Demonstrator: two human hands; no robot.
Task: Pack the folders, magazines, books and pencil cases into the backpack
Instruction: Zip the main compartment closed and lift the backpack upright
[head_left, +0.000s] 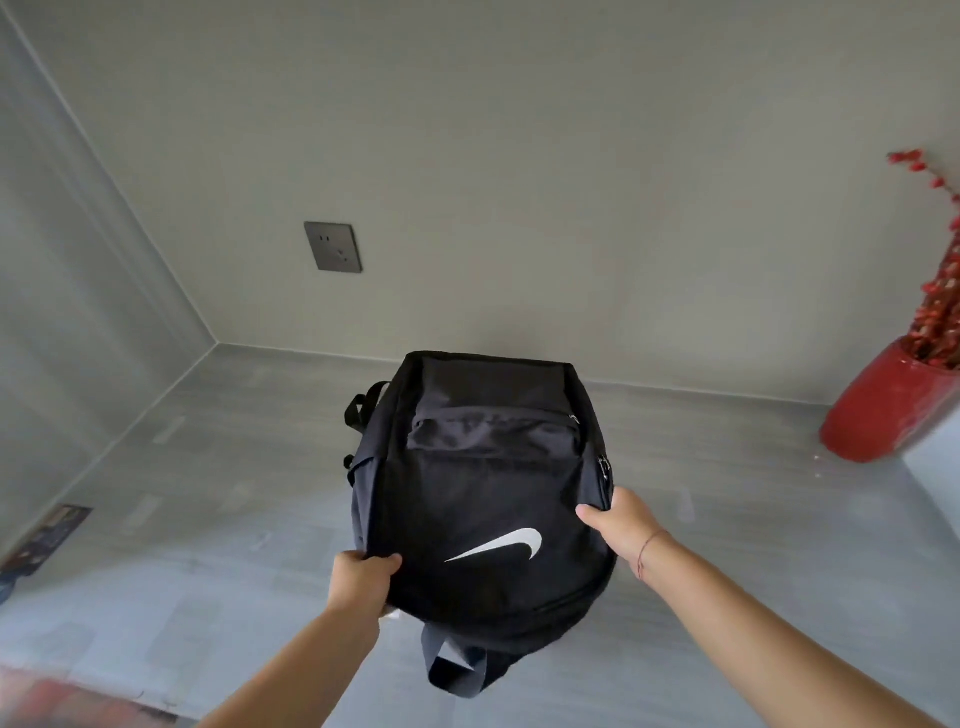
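Observation:
A black backpack (483, 493) with a white swoosh logo lies in the middle of the grey floor, its front panel facing up and its top handle loop toward me. My left hand (363, 577) grips its near left edge. My right hand (618, 525) grips its right side, just below a zip pull. The zips that show look closed. A flat dark magazine or book (47, 538) lies on the floor at the far left. No folders or pencil cases are visible.
A red vase (888, 410) with red berry branches stands at the right by the wall. A dark wall socket (333, 246) sits on the wall behind the backpack. Something blurred and red (62, 701) fills the bottom left corner.

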